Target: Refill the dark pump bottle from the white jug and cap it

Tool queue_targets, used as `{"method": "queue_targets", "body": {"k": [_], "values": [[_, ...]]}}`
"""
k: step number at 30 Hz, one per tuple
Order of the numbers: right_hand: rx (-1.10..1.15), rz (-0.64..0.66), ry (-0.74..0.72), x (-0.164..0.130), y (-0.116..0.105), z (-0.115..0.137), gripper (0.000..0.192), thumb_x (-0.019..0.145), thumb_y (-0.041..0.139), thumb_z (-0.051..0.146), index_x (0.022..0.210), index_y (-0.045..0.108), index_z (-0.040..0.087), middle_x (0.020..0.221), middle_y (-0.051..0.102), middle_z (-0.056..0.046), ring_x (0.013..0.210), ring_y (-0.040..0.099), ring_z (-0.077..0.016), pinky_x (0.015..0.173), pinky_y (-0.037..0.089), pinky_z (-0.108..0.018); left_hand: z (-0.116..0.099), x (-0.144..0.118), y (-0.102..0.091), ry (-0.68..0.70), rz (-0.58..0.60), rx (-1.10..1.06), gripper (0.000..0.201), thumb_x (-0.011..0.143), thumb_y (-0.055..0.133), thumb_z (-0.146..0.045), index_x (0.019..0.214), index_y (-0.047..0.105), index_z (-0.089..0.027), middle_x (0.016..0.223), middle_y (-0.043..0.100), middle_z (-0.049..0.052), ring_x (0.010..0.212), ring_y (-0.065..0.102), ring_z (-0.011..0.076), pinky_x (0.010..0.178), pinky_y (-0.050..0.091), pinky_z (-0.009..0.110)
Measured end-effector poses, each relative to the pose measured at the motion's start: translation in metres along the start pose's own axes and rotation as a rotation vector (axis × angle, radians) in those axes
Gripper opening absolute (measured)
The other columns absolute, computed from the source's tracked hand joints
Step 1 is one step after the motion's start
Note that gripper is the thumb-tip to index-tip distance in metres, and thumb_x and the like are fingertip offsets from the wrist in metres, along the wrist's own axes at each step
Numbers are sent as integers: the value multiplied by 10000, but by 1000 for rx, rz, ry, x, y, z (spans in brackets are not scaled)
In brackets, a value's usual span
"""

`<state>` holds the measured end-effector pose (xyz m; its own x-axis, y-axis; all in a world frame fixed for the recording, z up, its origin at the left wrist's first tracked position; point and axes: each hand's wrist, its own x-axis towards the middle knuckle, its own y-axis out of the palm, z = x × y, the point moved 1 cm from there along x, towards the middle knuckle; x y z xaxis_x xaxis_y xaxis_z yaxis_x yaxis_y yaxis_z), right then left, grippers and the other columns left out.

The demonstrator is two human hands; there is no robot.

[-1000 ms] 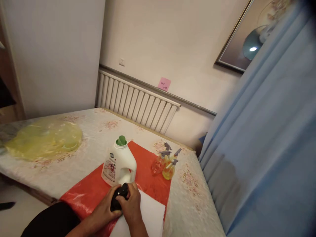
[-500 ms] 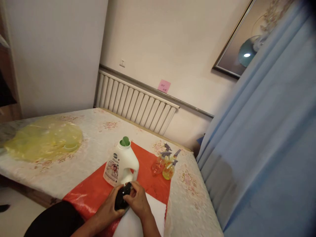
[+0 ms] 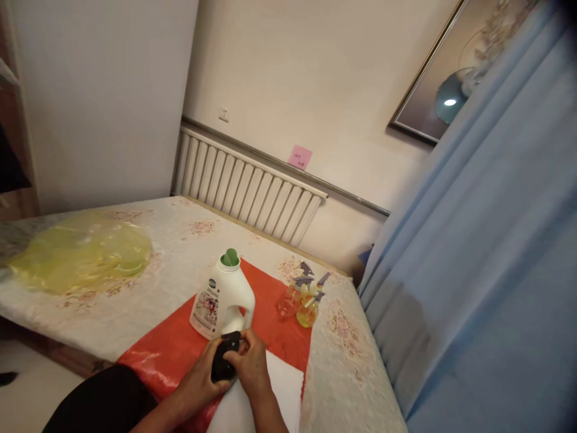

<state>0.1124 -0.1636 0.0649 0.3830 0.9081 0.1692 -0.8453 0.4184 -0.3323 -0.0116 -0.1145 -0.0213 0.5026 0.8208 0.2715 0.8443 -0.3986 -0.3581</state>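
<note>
Both hands grip a small, glossy black rounded object (image 3: pixel 223 364), whose exact kind I cannot make out. My left hand (image 3: pixel 202 376) is wrapped round its left side and underside. At its upper right, my right hand (image 3: pixel 253 362) pinches with thumb and fingers near a black piece at the top. Just beyond the hands stands a white handled jug (image 3: pixel 232 290) with a floral label and a green opening. It rests upright on a red sheet (image 3: pixel 157 346). A white sheet (image 3: pixel 288 391) lies below the right hand.
Small spray bottles, one pink (image 3: pixel 287 305) and one yellow (image 3: pixel 307 315), cluster at the right on the red sheet's edge. A yellow plastic bag (image 3: pixel 85 249) lies at the left of the flowered tablecloth (image 3: pixel 175 240). A blue curtain (image 3: pixel 473 258) hangs along the right side.
The black piece at the top, tilted up before, now lies closer to the black object. My right thumb and fingers have shifted slightly. The jug and spray bottles stay in place.
</note>
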Motion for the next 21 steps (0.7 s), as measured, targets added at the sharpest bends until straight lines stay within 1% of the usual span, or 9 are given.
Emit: {"method": "queue_targets", "body": {"k": [3,6,9,11,13,15,19,21], "values": [[-30,-72,16,0,6,-3,259,535,698,94,769,618,170,541,397,118,498,357,-87,497,324,-198,2,0,1,8,-23,13,761,609,646,-133,1316,371,-190,1340,526,138,1255,504,320,1077,386,500],[-39,-82,3,-1,6,-4,308,527,704,100,822,644,167,575,417,107,523,371,-93,516,343,-201,3,0,1,-1,-39,33,764,604,657,-146,1317,386,-188,1350,523,138,1258,505,323,1080,388,492],[6,-7,-40,-2,-1,0,404,569,655,104,964,695,180,632,474,81,551,410,-101,543,371,-204,2,0,1,10,-45,38,767,590,658,-142,1310,398,-179,1338,536,137,1246,516,321,1075,400,478],[33,70,-64,-3,-5,3,422,602,600,102,997,718,196,635,474,73,553,408,-101,543,360,-203,2,1,1,22,-49,38,757,591,647,-134,1306,402,-182,1320,550,128,1231,528,317,1065,411,475],[44,119,-73,-3,-8,5,395,619,564,102,959,741,199,609,449,74,546,391,-99,537,337,-204,2,1,1,31,-49,36,751,599,641,-133,1308,400,-183,1315,551,125,1232,526,312,1065,412,471],[52,114,-68,-3,-8,4,354,623,558,107,910,748,191,583,429,77,541,382,-99,534,323,-207,2,1,1,28,-46,32,754,600,639,-129,1311,394,-180,1322,543,129,1241,518,311,1067,409,469],[71,22,-37,-3,-1,-1,227,600,588,113,782,710,175,546,397,91,527,377,-99,517,318,-205,6,0,3,16,-30,31,763,613,657,-143,1321,377,-190,1333,529,132,1243,519,313,1061,412,477],[75,-31,-10,-3,4,-4,205,579,601,103,756,677,172,537,389,99,519,376,-98,509,322,-202,9,0,4,15,-34,33,758,626,675,-162,1320,371,-191,1335,523,135,1250,512,314,1067,404,483]]}}
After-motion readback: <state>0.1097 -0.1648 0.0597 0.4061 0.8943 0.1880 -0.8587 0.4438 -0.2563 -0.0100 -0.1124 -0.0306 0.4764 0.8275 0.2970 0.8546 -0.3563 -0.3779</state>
